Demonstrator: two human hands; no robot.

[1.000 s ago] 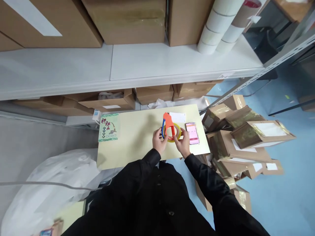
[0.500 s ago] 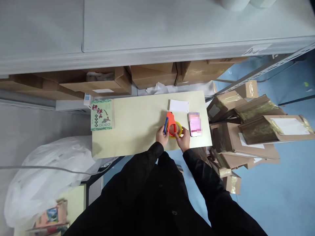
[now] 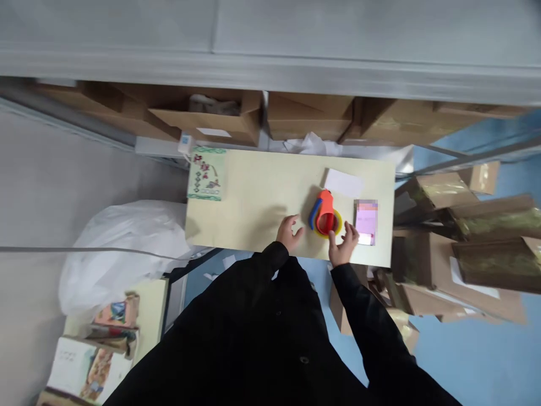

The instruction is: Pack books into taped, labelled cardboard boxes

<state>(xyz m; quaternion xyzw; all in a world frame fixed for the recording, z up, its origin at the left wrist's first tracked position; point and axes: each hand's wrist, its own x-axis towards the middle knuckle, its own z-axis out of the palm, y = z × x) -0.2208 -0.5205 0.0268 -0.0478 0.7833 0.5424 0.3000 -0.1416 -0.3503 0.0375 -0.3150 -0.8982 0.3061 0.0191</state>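
Note:
An orange tape dispenser with a blue handle and a yellowish tape roll rests on the pale yellow table. My right hand sits at the dispenser's near right side, fingers touching the roll's edge. My left hand lies apart from the dispenser on its left, fingers loosely spread over the tabletop and holding nothing. A pink phone lies just right of my right hand. A white card lies behind the dispenser.
A green printed booklet lies at the table's left end. Cardboard boxes are piled on the blue floor at right and under the grey shelf behind. A white plastic bag and stacked books sit at left.
My left hand has let go of the dispenser and moved left; the dispenser now rests on the table. The camera has swung left and tilted down.

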